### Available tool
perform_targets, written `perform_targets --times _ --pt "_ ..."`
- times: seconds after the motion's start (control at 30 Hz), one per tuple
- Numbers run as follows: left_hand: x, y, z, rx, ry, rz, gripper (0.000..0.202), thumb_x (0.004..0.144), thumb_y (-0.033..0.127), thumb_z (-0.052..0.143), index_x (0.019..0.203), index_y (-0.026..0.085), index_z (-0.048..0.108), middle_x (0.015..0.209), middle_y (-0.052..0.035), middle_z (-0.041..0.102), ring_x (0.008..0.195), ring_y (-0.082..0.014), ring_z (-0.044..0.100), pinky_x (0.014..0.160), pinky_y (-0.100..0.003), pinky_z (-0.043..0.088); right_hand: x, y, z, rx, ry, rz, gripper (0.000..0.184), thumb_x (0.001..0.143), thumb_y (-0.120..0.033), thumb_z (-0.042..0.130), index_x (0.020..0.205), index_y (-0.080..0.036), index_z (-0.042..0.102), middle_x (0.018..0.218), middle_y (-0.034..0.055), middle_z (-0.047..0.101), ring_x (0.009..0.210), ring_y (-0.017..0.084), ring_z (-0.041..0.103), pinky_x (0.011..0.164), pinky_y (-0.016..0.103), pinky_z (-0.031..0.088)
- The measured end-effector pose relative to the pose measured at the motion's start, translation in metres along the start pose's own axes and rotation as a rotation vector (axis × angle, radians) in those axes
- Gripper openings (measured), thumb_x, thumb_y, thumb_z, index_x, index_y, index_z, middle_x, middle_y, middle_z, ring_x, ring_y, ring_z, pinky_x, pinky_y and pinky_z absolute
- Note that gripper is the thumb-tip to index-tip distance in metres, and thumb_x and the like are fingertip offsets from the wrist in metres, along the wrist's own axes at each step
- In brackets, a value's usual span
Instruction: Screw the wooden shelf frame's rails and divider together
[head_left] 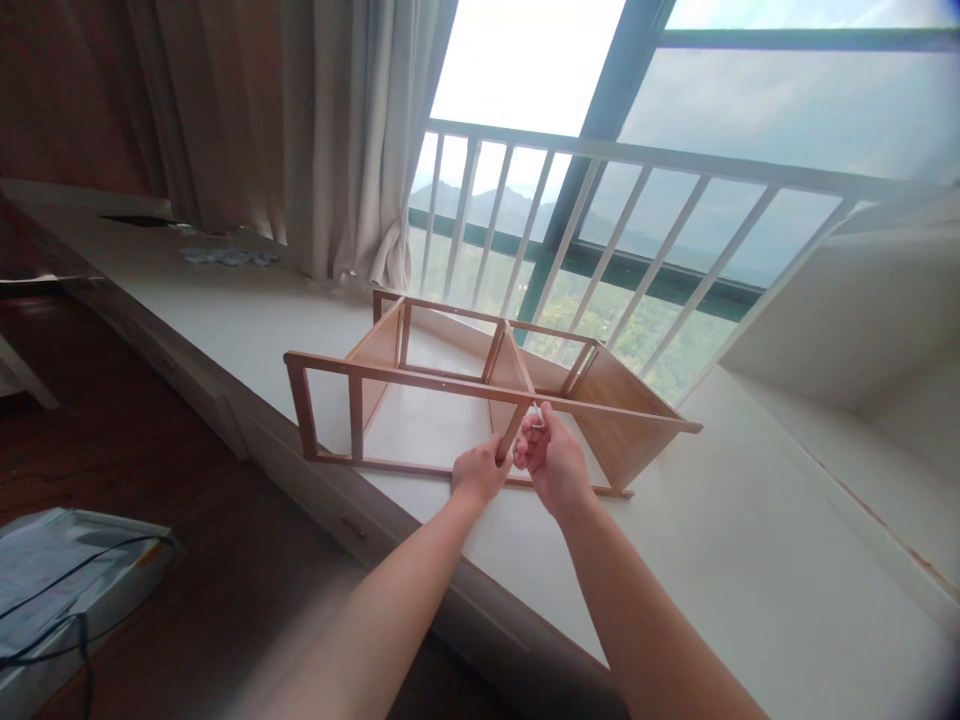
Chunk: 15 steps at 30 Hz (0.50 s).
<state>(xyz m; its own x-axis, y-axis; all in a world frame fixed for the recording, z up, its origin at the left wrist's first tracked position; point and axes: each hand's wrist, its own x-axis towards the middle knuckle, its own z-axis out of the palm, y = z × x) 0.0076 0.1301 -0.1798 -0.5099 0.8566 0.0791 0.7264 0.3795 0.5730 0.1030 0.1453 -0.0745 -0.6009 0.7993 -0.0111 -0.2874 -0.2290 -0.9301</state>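
Observation:
A brown wooden shelf rack (442,383) lies on its side on the white window ledge, with its panels standing upright between the two side frames. My left hand (480,468) is wrapped round the lower part of the middle crossbar of the near side frame. Close beside it, my right hand (553,462) is closed on a small, thin silver hex key (538,417). The key is against the upper rail, near the joint with the middle crossbar. My fingers hide part of the key and any screw there.
Behind the rack stands a white railing (652,155) before the window. A curtain (337,140) hangs at the left, near a small clear plastic packet (229,257) on the ledge (262,320). Below left on the dark floor is an open white box (135,575) with a black cable (82,630).

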Motion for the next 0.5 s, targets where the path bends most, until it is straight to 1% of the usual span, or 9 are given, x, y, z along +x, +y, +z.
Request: perform_targets --times 0.1,0.17,0.2,0.27,0.33,0.4,0.43,0.5 --pt "0.0 0.0 0.0 -0.007 0.008 0.007 0.039 0.092 0.047 0.041 0.126 0.033 0.055 0.105 -0.0052 0.072 0.096 -0.0212 0.067 0.084 -0.031 0.047 -0.002 -0.001 -0.006 -0.095 -0.008 -0.009 0.046 0.086 -0.062 0.049 0.081 -0.017 0.052 0.054 0.0013 0.055 0.042 0.012 0.048 0.041 0.022 0.036" --pt "0.0 -0.001 0.0 -0.005 0.011 0.009 0.039 0.092 0.048 0.041 0.126 0.033 0.055 0.104 -0.0053 0.072 0.096 -0.0211 0.067 0.084 -0.03 0.047 -0.004 -0.001 -0.01 -0.22 -0.003 -0.033 0.053 0.085 -0.069 0.045 0.085 -0.017 0.051 0.056 0.0019 0.057 0.043 0.013 0.049 0.04 0.023 0.035" --pt "0.0 -0.001 0.0 -0.002 0.011 0.01 0.039 0.092 0.048 0.041 0.125 0.032 0.056 0.104 -0.0054 0.072 0.096 -0.021 0.067 0.084 -0.03 0.047 -0.005 -0.001 -0.012 -0.322 0.014 -0.07 0.056 0.084 -0.072 0.042 0.087 -0.017 0.051 0.056 0.002 0.057 0.043 0.013 0.05 0.04 0.022 0.034" --pt "0.001 -0.002 0.001 0.004 0.01 0.01 0.039 0.093 0.048 0.041 0.123 0.031 0.057 0.102 -0.0058 0.072 0.095 -0.0208 0.067 0.084 -0.03 0.047 -0.009 -0.002 -0.017 -0.62 0.086 -0.207 0.057 0.085 -0.074 0.04 0.091 -0.018 0.051 0.059 0.002 0.059 0.047 0.014 0.052 0.044 0.022 0.033" --pt "0.001 -0.002 0.002 0.01 0.011 0.011 0.038 0.093 0.047 0.04 0.122 0.031 0.057 0.101 -0.0057 0.072 0.094 -0.0209 0.067 0.084 -0.031 0.047 -0.012 -0.005 -0.023 -0.989 0.206 -0.383 0.055 0.085 -0.072 0.044 0.095 -0.019 0.051 0.064 0.0018 0.061 0.053 0.014 0.053 0.05 0.022 0.031" --pt "0.002 -0.003 0.003 0.015 0.017 0.015 0.039 0.093 0.047 0.039 0.125 0.032 0.056 0.1 -0.0052 0.072 0.093 -0.0214 0.067 0.083 -0.031 0.047 -0.013 -0.009 -0.028 -1.298 0.313 -0.511 0.052 0.084 -0.07 0.05 0.098 -0.019 0.051 0.068 0.0013 0.062 0.057 0.014 0.053 0.055 0.022 0.028" --pt "0.003 -0.004 0.004 0.017 0.02 0.017 0.039 0.093 0.046 0.039 0.126 0.033 0.055 0.1 -0.0051 0.072 0.093 -0.0217 0.067 0.082 -0.032 0.047 -0.013 -0.011 -0.03 -1.401 0.343 -0.549 0.052 0.084 -0.069 0.051 0.098 -0.019 0.051 0.07 0.0011 0.062 0.058 0.014 0.053 0.056 0.022 0.026" --pt "0.003 -0.005 0.005 0.02 0.025 0.021 0.04 0.093 0.045 0.04 0.129 0.033 0.054 0.101 -0.0051 0.072 0.093 -0.0218 0.067 0.082 -0.031 0.047 -0.012 -0.014 -0.032 -1.512 0.351 -0.603 0.05 0.085 -0.068 0.05 0.099 -0.019 0.052 0.071 0.0005 0.062 0.058 0.013 0.052 0.056 0.022 0.024"
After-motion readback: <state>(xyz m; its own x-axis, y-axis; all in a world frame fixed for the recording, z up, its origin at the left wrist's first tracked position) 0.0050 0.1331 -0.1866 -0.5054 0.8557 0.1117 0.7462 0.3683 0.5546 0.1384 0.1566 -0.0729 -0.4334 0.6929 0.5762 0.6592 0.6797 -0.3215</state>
